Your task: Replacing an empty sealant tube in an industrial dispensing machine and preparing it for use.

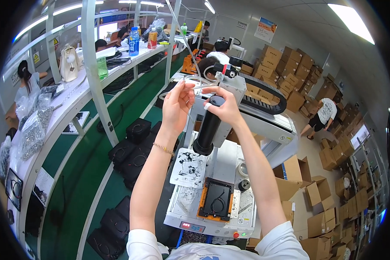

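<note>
My left hand [177,106] is raised at the upper middle, fingers curled on a thin clear tube [197,86]. My right hand [225,108] grips the top of an upright black cylinder [206,132] on the benchtop machine's head, index finger near the tube and a white wrap on the thumb. Behind them is the machine's black cable chain [268,93]. Below, the white machine bed [221,160] carries a stained white pad [187,169], an orange fixture [201,210] with a black part [216,199] in it, and a small black cup [244,185].
A long bench [76,97] at left holds bags and bottles, with people behind it. Black cases [134,132] lie on the green surface below. Co-workers sit beyond the machine; another person [323,115] stands at right among stacked cartons [268,60] and open boxes [318,195].
</note>
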{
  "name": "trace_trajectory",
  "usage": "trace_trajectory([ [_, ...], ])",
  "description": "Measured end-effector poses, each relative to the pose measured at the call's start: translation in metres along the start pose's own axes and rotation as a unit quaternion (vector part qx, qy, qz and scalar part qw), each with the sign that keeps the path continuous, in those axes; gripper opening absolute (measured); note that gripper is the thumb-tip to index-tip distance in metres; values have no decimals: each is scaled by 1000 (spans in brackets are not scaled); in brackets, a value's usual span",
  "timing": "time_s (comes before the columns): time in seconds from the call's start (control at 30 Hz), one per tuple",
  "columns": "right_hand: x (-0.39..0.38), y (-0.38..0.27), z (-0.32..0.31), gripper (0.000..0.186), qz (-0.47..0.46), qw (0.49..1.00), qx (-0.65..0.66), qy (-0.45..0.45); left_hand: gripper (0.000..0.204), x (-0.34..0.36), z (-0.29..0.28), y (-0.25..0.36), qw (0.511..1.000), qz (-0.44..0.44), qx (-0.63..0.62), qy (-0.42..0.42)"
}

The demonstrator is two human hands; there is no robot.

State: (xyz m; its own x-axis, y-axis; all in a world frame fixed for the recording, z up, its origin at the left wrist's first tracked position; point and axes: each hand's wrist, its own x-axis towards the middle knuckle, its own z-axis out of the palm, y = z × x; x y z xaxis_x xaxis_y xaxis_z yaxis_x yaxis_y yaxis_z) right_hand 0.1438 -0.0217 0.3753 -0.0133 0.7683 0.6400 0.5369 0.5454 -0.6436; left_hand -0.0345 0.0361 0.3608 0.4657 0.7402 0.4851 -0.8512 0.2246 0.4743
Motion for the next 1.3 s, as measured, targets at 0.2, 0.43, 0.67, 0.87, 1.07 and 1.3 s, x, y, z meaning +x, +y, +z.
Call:
trace_trajectory([
  [0.2, -7, -20, 40, 41, 73, 931, -288, 210, 29, -7, 5, 1, 999, 6, 29, 43],
  [0.43, -1, -10, -10, 56, -33, 999, 15, -40, 29, -15, 5, 2, 998, -23, 44, 48],
  [0.67, -8, -19, 60, 44, 94, 890, -332, 297, 29, -17, -3, -4, 998, -15, 43, 51],
  [0.87, -14, -13, -4, 72, 20, 998, -62, 19, 29, -21, 1, -1, 997, -28, 56, 44],
  [1.07, -6, 8, 1, 51, 52, 993, 99, -50, 29, -19, -6, -6, 998, -30, 39, 32],
  [1.3, -16, -5, 65, 58, 51, 894, -260, 362, 28, -19, -9, -13, 998, -14, 59, 16],
])
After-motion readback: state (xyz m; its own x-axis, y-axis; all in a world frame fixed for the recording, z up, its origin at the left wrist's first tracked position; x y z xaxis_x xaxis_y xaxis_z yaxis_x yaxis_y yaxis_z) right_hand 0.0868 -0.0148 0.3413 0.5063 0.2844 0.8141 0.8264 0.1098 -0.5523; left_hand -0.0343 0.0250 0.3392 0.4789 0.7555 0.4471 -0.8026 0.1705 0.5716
